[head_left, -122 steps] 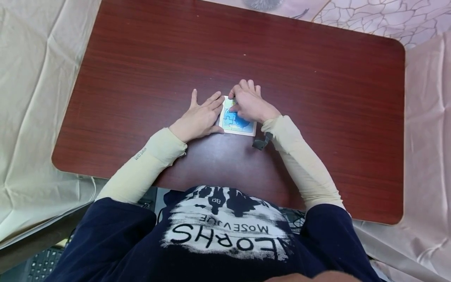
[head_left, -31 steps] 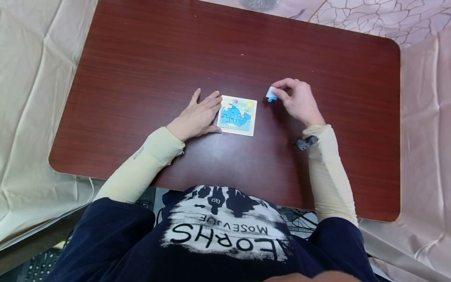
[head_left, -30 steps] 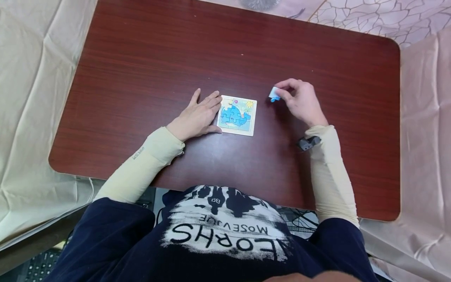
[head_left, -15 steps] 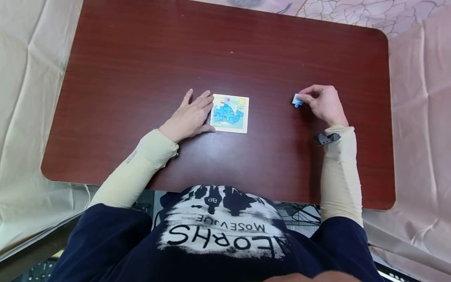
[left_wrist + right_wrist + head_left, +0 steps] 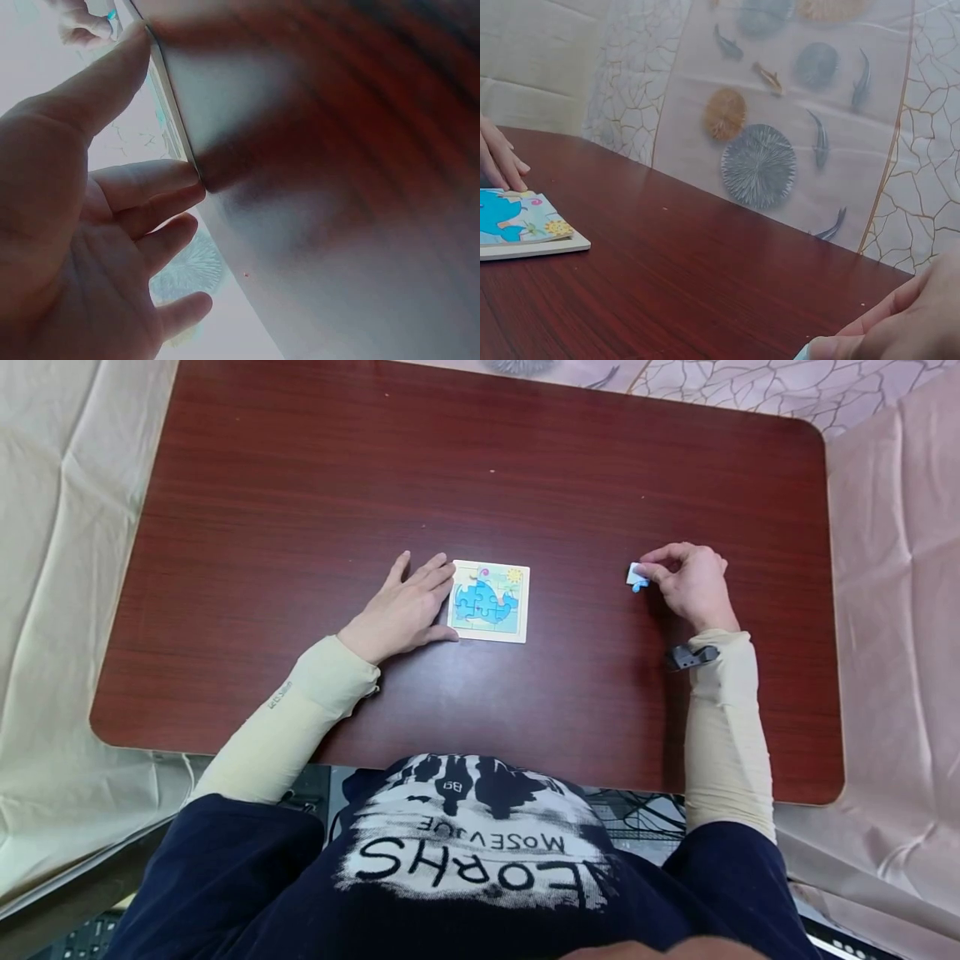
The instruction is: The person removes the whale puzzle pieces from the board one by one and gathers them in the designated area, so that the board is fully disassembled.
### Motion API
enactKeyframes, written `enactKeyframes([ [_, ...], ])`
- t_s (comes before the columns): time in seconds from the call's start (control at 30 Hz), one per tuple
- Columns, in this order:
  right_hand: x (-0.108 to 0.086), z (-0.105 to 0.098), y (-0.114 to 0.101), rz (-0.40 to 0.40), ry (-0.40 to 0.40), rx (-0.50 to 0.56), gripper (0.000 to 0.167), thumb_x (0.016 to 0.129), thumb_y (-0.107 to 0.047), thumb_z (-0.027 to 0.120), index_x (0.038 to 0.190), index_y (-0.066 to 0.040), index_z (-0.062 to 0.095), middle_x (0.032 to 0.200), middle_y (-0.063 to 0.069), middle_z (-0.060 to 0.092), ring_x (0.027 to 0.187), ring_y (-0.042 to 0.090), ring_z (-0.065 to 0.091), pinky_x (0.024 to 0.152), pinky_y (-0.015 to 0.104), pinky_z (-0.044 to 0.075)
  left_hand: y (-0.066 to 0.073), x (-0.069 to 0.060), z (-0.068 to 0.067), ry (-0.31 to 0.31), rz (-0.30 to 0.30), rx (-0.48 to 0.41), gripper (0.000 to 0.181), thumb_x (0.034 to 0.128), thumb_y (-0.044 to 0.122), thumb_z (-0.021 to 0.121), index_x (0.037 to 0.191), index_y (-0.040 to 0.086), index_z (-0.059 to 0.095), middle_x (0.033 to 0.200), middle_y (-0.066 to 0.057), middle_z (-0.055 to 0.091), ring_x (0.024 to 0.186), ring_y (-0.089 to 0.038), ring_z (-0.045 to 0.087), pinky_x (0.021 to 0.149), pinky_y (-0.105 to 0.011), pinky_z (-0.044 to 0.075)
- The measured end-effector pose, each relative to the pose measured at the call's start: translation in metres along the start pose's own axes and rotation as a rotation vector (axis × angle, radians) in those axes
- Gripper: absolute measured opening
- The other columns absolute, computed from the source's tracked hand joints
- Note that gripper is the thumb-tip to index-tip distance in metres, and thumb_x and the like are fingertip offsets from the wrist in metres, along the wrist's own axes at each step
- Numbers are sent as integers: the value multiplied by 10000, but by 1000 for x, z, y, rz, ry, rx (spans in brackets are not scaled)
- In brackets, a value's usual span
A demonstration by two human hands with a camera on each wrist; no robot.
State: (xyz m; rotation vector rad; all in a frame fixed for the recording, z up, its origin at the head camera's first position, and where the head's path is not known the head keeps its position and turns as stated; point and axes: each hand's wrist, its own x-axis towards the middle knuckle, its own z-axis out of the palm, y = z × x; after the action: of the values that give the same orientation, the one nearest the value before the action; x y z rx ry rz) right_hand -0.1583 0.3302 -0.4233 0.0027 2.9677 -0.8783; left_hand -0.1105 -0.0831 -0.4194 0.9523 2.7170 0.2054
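Note:
A small square jigsaw puzzle (image 5: 489, 602) lies on the table in the head view, with a blue whale and a yellow sun inside a pale frame. My left hand (image 5: 401, 612) touches the frame's left edge, thumb and fingers extended. In the left wrist view the thumb and fingertips of that hand (image 5: 97, 195) meet the frame's side. Well to the right of the puzzle, my right hand (image 5: 693, 581) pinches a white and blue puzzle piece (image 5: 635, 575) between thumb and fingers. Only a sliver of the piece (image 5: 802, 352) shows in the right wrist view.
The dark red-brown table (image 5: 337, 468) has rounded corners, and its front edge is close to the person's body. Pale cloth (image 5: 877, 610) hangs at the sides. A patterned backdrop (image 5: 780, 112) stands behind the table.
From over the puzzle, my right hand has moved right, carrying a puzzle piece; it barely shifts in the last half second. My left hand stays at the frame. The head view has shifted slightly.

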Motion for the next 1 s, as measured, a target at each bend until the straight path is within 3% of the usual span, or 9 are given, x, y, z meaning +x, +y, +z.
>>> enactKeyframes([
  [0.13,1,3,1,1,-9,3,271,859,-318,749,974,-73,765,788,92,706,776,166,518,1018,497,154,0,1,0,2,0,-2,840,881,521,648,1464,-23,384,1563,-130,298,1480,-241,132,1151,-561,33],
  [0.43,0,7,3,-16,-6,-3,260,864,-306,746,973,-70,764,924,141,692,755,203,504,908,437,159,0,1,-1,-6,-6,-7,845,878,529,646,1466,-19,384,1568,-127,289,1482,-238,123,1150,-563,31],
  [0.67,-1,7,4,-29,11,26,239,843,-289,770,949,-74,772,911,120,702,735,124,509,974,482,149,0,2,-1,10,13,17,838,877,534,644,1456,-22,402,1560,-132,305,1480,-242,134,1145,-575,63],
  [0.83,0,10,2,-56,7,37,245,828,-291,784,936,-71,775,887,95,676,683,52,485,904,431,167,0,3,-2,5,8,18,847,868,544,649,1452,-20,409,1556,-128,314,1480,-245,134,1143,-580,65],
  [1.0,1,13,1,-78,9,39,224,823,-281,790,930,-84,785,859,70,641,673,62,477,842,405,166,-1,5,-3,14,2,26,847,863,552,649,1445,-19,423,1550,-125,329,1479,-246,135,1143,-583,62],
])
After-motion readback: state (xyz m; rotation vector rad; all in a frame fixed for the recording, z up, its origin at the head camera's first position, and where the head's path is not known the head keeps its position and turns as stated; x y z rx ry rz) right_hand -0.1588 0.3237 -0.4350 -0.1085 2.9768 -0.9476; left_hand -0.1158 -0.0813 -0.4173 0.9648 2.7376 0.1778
